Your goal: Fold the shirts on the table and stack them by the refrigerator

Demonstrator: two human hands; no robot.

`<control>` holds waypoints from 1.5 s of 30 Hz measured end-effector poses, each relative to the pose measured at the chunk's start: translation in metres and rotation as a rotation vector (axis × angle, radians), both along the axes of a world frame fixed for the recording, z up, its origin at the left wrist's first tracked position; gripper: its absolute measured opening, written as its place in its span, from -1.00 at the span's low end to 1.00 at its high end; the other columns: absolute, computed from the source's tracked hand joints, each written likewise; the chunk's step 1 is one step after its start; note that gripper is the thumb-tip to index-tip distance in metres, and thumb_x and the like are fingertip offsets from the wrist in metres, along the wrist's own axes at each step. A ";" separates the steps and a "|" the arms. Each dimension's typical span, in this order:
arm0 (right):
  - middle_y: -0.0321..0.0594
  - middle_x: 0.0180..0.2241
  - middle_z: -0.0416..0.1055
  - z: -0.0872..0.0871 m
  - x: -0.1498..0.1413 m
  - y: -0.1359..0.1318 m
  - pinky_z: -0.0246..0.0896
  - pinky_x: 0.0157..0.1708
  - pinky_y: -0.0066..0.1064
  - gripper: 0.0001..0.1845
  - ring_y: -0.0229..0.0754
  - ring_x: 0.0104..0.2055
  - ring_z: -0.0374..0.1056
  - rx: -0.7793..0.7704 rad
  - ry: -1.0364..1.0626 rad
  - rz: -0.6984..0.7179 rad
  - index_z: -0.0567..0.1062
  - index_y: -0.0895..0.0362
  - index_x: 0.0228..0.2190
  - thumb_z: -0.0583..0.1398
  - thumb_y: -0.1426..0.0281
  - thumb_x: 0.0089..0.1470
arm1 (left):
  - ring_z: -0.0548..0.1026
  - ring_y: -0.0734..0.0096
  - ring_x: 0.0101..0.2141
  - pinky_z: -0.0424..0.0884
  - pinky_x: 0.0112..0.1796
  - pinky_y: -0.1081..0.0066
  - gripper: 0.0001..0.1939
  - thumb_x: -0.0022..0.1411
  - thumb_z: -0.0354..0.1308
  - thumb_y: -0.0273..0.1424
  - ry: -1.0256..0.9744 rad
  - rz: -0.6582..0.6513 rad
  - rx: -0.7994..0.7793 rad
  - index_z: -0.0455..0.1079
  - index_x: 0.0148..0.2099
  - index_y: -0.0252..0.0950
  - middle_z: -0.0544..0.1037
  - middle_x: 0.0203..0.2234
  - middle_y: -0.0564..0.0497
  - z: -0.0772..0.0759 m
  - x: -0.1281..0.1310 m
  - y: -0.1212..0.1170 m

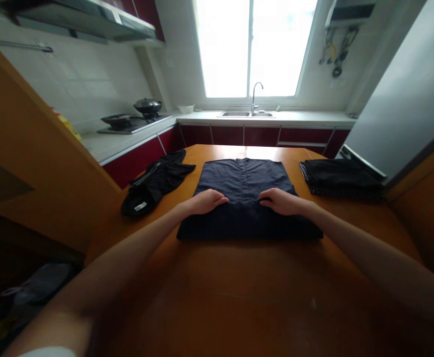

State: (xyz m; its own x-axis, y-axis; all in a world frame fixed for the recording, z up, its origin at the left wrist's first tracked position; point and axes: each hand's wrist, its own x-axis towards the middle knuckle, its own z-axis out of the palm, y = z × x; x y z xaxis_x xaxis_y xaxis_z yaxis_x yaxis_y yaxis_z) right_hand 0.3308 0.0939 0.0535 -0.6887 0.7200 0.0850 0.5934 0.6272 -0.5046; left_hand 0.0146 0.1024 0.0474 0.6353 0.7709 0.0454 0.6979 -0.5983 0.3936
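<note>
A dark navy garment (pixel 244 220), perhaps a shirt, lies folded into a broad flat shape on the wooden table (pixel 239 292). A vertical seam or placket runs down the middle of its far half. My left hand (pixel 207 201) rests on the cloth left of that line, fingers curled and pinching the fabric. To the right of the line, my right hand (pixel 280 201) is closed on the cloth in the same way, thumb and fingers together. The fingertips of both hands are partly hidden.
A black garment (pixel 155 181) with a white label lies loosely at the table's left edge. Folded black clothes (pixel 339 176) sit at the right, near the fridge (pixel 395 99). Beyond are a sink (pixel 235 114), a stove with pans (pixel 148 105) and a wooden panel (pixel 42 148) at left.
</note>
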 end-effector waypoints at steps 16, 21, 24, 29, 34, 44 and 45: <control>-0.17 -0.35 0.56 -0.012 -0.002 0.075 0.19 -0.25 -0.37 -0.72 -0.13 -0.33 0.36 -0.035 0.021 0.077 0.59 0.20 -0.33 0.14 0.29 0.16 | 0.51 0.34 -0.44 0.25 -0.37 0.45 -0.46 0.46 -0.10 -0.06 0.159 0.039 0.154 0.46 -0.43 -0.25 0.58 -0.48 -0.04 -0.015 -0.006 0.054; -0.18 -0.37 0.56 -0.021 -0.009 0.106 0.20 -0.26 -0.38 -0.77 -0.14 -0.36 0.34 -0.031 -0.015 0.042 0.60 0.18 -0.37 0.17 0.33 0.12 | 0.56 0.27 -0.39 0.26 -0.37 0.44 -0.48 0.45 -0.08 -0.07 0.272 0.089 0.166 0.50 -0.40 -0.23 0.60 -0.44 -0.08 -0.012 -0.001 0.079; -0.19 -0.38 0.55 -0.032 -0.012 0.111 0.20 -0.28 -0.40 -0.77 -0.15 -0.34 0.36 -0.045 -0.040 0.017 0.59 0.18 -0.35 0.16 0.33 0.12 | 0.56 0.24 -0.37 0.27 -0.37 0.43 -0.49 0.44 -0.08 -0.07 0.307 0.104 0.158 0.50 -0.39 -0.22 0.60 -0.42 -0.09 -0.022 0.000 0.083; -0.15 -0.35 0.55 -0.035 0.012 0.105 0.20 -0.31 -0.40 -0.65 -0.16 -0.34 0.38 -0.045 -0.045 -0.094 0.59 0.19 -0.30 0.18 0.16 0.14 | 0.52 0.29 -0.41 0.25 -0.40 0.44 -0.47 0.41 -0.09 -0.01 0.182 0.170 0.165 0.47 -0.40 -0.23 0.57 -0.47 -0.04 -0.032 -0.017 0.080; -0.17 -0.38 0.52 -0.036 0.069 0.098 0.21 -0.33 -0.38 -0.53 -0.15 -0.36 0.36 -0.121 0.003 -0.201 0.58 0.19 -0.28 0.24 0.02 0.03 | 0.45 0.37 -0.42 0.30 -0.37 0.48 -0.53 0.30 0.04 0.01 -0.133 0.199 0.001 0.50 -0.28 -0.30 0.54 -0.46 0.02 -0.037 -0.062 0.075; -0.30 -0.63 0.28 -0.049 0.102 0.094 0.04 -0.48 -0.38 -0.42 -0.24 -0.52 0.16 -0.134 -0.073 -0.313 0.46 0.15 -0.58 0.09 -0.07 0.14 | 0.47 0.33 -0.39 0.31 -0.32 0.43 -0.56 0.33 -0.01 -0.07 -0.217 0.296 0.099 0.44 -0.38 -0.29 0.54 -0.47 0.00 -0.048 -0.071 0.066; -0.27 -0.60 0.33 -0.047 0.100 0.095 0.07 -0.45 -0.37 -0.47 -0.21 -0.50 0.20 -0.094 -0.125 -0.342 0.47 0.15 -0.56 0.09 -0.01 0.17 | 0.47 0.32 -0.40 0.31 -0.32 0.43 -0.56 0.34 -0.03 -0.08 -0.204 0.306 0.112 0.43 -0.40 -0.28 0.53 -0.48 0.00 -0.048 -0.069 0.065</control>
